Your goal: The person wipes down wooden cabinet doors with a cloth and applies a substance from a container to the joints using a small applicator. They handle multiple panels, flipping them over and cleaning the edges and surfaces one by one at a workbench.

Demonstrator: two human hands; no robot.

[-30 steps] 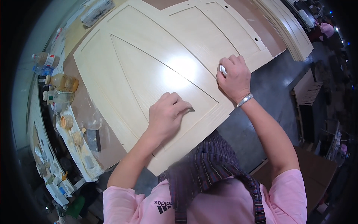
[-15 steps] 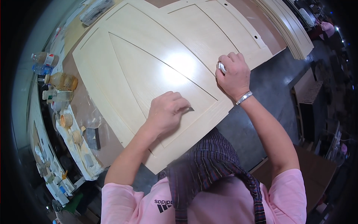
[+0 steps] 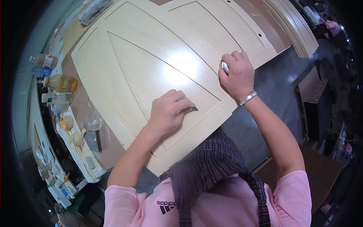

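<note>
A pale cream door panel [image 3: 147,87] with curved and straight grooves lies flat beneath both of my hands. Close to its near end, my left hand [image 3: 168,112] is closed, pressed to the surface. From its fingertips pokes the pointed corner of a small dark flat piece [image 3: 195,109]; the rest is hidden in the grip. My right hand [image 3: 239,75] rests by the panel's right edge, its fingers curled around a small crumpled white wad [image 3: 225,67], which looks like paper or cloth. A silver bracelet [image 3: 248,98] circles that wrist.
Along the left stand plastic bottles [image 3: 60,83], an open tub [image 3: 67,123] and a dark grey block [image 3: 93,140]. A plastic-wrapped bundle [image 3: 94,11] lies at the far left. More cream panels [image 3: 291,26] are stacked at the far right, with grey floor [image 3: 270,90] below.
More of the dark piece's corner shows beyond my left fingertips. My right hand stays nearly where it was, still around the white wad. The whole view has shifted slightly.
</note>
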